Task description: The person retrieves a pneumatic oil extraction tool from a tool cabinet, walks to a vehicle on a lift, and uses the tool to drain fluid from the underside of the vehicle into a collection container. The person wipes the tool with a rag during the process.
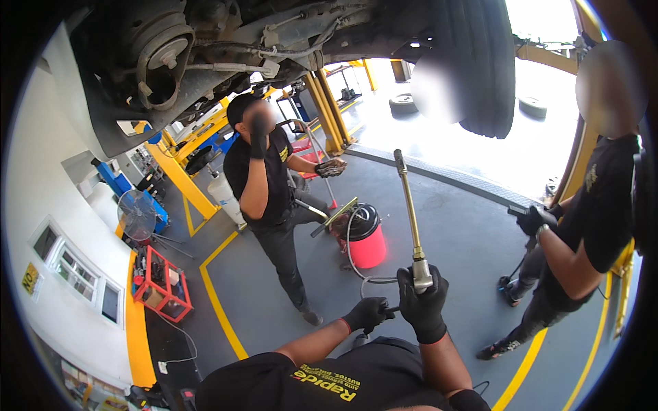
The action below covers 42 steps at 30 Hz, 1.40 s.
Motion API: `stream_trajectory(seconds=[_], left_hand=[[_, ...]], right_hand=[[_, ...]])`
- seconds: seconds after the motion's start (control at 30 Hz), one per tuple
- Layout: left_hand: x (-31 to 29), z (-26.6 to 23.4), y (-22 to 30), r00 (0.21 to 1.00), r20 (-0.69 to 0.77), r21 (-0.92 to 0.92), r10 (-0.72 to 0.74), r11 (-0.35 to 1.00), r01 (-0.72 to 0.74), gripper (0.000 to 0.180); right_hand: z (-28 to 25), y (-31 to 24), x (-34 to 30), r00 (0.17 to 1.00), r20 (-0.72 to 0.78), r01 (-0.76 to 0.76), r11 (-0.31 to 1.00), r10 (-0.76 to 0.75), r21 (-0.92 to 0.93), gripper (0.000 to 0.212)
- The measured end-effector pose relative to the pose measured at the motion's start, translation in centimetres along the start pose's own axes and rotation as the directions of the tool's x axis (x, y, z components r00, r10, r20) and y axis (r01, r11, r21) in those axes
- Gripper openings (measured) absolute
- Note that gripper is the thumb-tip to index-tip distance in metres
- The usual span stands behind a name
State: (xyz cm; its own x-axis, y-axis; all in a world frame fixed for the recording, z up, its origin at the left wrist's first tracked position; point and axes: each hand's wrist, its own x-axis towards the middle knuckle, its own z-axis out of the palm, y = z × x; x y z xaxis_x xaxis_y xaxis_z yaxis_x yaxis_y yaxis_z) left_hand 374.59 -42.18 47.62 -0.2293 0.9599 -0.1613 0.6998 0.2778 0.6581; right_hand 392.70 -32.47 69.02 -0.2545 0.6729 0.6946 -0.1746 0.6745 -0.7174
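In my raised right hand [422, 301], black-gloved and closed, is the metal head of an air ratchet [421, 272]. A long brass-coloured extension bar [410, 205] points up from that head, with a dark socket [399, 161] at its tip. My left hand [370, 313], also gloved, lies lower and to the left, its fingers wrapped round the dark handle end. A grey air hose [353, 253] loops close to the left hand; where it joins the tool is hidden. Above hangs the underside of a raised vehicle [274, 41], and the socket is apart from it.
A co-worker [264, 171] stands ahead to the left, another person [589, 219] at the right. Between them is a red drum [368, 240] with a black top. A tyre [483, 68] hangs overhead. Left are a red tool cart [162, 284] and a fan [137, 214].
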Motion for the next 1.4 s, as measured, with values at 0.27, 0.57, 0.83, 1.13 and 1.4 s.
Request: stream_trajectory(seconds=[0.27, 0.57, 0.83, 1.13, 1.4], left_hand=[[-1.3, 0.2, -1.4, 0.997, -0.030, -0.008, 0.067, 0.998, -0.067, 0.010], [-2.2, -0.7, -1.4, 1.000, -0.013, -0.108, 0.009, 0.994, -0.011, 0.012], [-1.1, -1.4, 1.5, 0.986, -0.148, 0.078, -0.081, 0.993, 0.093, 0.016], [1.9, -0.7, 2.1, 0.985, -0.085, -0.052, -0.153, 0.987, 0.149, 0.035], [1.9, -1.0, 1.5, 0.996, -0.042, -0.197, -0.073, 0.978, 0.063, 0.016]], right_hand=[[0.9, -0.9, -0.7, 0.999, 0.053, -0.005, 0.999, 0.007, -0.041, 0.019], [2.6, -1.1, -0.4, 0.997, 0.030, -0.070, 0.997, 0.069, 0.026, 0.021], [3.5, -1.1, 1.3, 0.997, 0.047, -0.046, 0.966, 0.060, -0.255, 0.018], [3.7, 0.2, 3.3, 0.977, -0.159, 0.074, 0.929, -0.140, -0.361, 0.023], [5.0, 0.6, 4.2, 0.964, -0.232, -0.166, 0.973, 0.127, -0.160, 0.023]])
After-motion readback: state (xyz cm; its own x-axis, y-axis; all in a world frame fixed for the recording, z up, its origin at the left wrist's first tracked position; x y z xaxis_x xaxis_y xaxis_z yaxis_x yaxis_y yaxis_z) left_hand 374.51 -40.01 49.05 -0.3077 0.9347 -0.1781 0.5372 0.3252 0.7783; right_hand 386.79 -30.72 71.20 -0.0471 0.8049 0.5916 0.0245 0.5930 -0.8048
